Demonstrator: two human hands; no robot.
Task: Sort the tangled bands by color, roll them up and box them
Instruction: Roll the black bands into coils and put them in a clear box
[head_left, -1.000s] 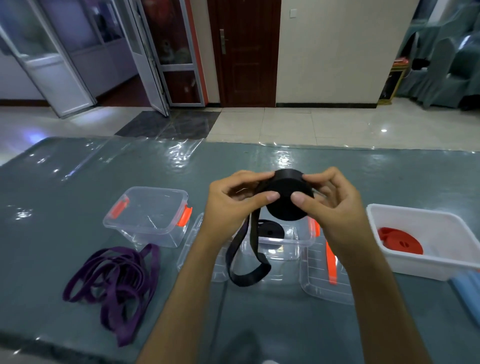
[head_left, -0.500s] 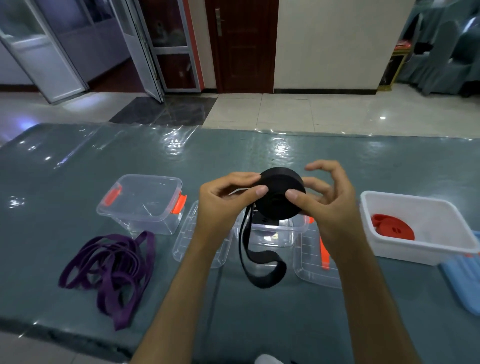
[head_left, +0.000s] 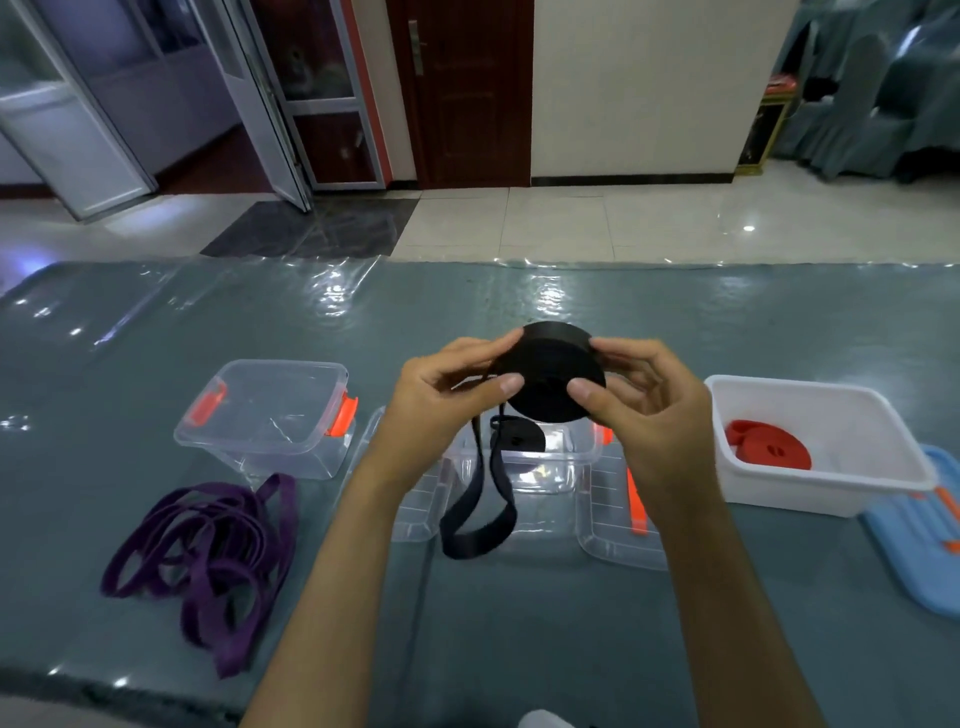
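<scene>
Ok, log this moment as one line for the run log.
phase: rolling | both hands grip black roll | tail hanging | purple bands unsorted

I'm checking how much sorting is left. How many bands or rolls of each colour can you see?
Black: 2, the roll held by the left hand and right hand, and a roll in the clear box.
Red: 1 roll in the white bin.
Purple: 1 loose tangle; bands uncountable.
Total: 4
</scene>
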